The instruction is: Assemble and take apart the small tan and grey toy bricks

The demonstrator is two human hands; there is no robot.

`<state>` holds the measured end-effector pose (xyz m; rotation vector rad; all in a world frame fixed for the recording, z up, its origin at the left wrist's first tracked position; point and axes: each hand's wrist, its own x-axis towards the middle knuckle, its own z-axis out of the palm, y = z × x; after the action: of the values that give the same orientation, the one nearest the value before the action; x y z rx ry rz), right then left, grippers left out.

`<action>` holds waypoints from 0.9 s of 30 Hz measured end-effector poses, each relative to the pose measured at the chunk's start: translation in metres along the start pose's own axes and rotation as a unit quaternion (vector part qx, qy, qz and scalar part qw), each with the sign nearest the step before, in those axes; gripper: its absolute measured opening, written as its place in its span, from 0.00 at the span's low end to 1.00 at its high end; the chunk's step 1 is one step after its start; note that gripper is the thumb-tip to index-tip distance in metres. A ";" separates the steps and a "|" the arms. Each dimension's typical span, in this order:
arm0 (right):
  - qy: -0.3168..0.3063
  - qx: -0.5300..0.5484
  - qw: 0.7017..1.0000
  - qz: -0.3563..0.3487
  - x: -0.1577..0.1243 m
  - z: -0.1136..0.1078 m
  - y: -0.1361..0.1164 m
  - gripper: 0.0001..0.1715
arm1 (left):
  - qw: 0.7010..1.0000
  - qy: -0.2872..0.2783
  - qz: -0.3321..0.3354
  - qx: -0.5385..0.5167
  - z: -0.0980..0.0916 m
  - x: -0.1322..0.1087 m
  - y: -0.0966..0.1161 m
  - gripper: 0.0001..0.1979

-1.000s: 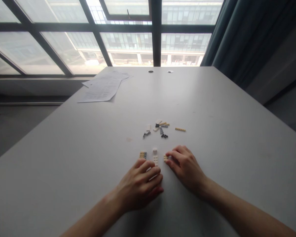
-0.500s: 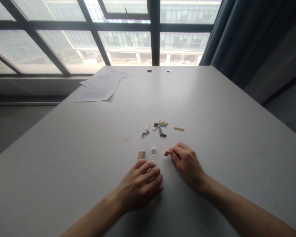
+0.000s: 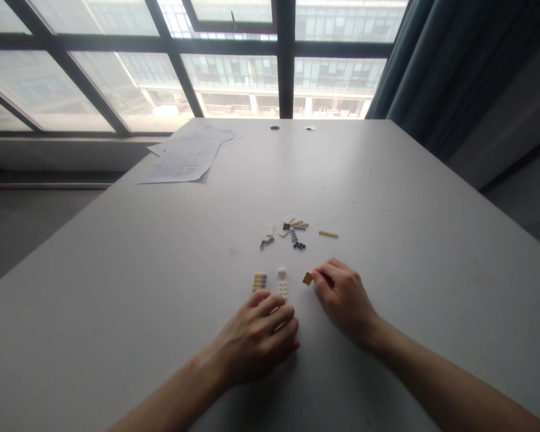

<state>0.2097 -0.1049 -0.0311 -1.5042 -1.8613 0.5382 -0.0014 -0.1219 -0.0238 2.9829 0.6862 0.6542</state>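
My right hand (image 3: 342, 295) pinches a small tan brick plate (image 3: 307, 278) at its fingertips, tilted up just off the table. My left hand (image 3: 257, 341) rests on the white table (image 3: 117, 288) with its fingers curled, the fingertips touching the near end of a white plate (image 3: 282, 290). A small white round piece (image 3: 281, 273) lies just beyond that plate. A tan and grey plate (image 3: 260, 281) lies to the left of it, apart from both hands.
A loose cluster of several small grey, tan and white pieces (image 3: 292, 232) lies farther out, with a thin tan strip (image 3: 328, 233) to its right. Sheets of paper (image 3: 186, 157) sit at the far left. Windows and a dark curtain (image 3: 436, 72) lie beyond the table.
My right hand has picked the small tan plate up off the table and tilted it, shifting slightly right. My left hand has stayed in place.
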 end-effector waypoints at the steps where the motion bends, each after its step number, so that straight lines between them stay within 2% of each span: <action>1: 0.000 0.004 1.000 0.005 0.000 0.000 0.000 0.12 | 1.000 -0.001 0.001 0.000 0.000 0.000 0.000 0.07; 6: 0.005 0.021 1.000 0.014 0.001 -0.001 0.000 0.12 | 1.000 -0.001 0.004 -0.003 0.001 0.000 0.000 0.07; 10: 0.025 0.021 0.999 -0.010 -0.002 0.000 0.003 0.11 | 1.000 0.010 0.004 -0.001 -0.001 0.002 0.001 0.06; 16: 0.033 -0.061 0.989 -0.127 -0.008 0.005 0.003 0.11 | 1.000 0.006 0.002 0.001 0.000 0.002 0.001 0.06; 22: 0.019 -0.164 0.959 -0.228 -0.013 0.003 0.001 0.11 | 1.000 0.007 0.008 -0.001 0.001 0.001 0.001 0.07; 27: -0.013 -0.207 0.938 -0.279 -0.016 0.003 0.005 0.08 | 1.000 0.012 0.008 0.005 -0.001 0.003 0.001 0.06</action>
<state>0.2123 -0.1191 -0.0408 -1.1165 -2.3964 -0.1102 0.0009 -0.1220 -0.0218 2.9978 0.6694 0.6901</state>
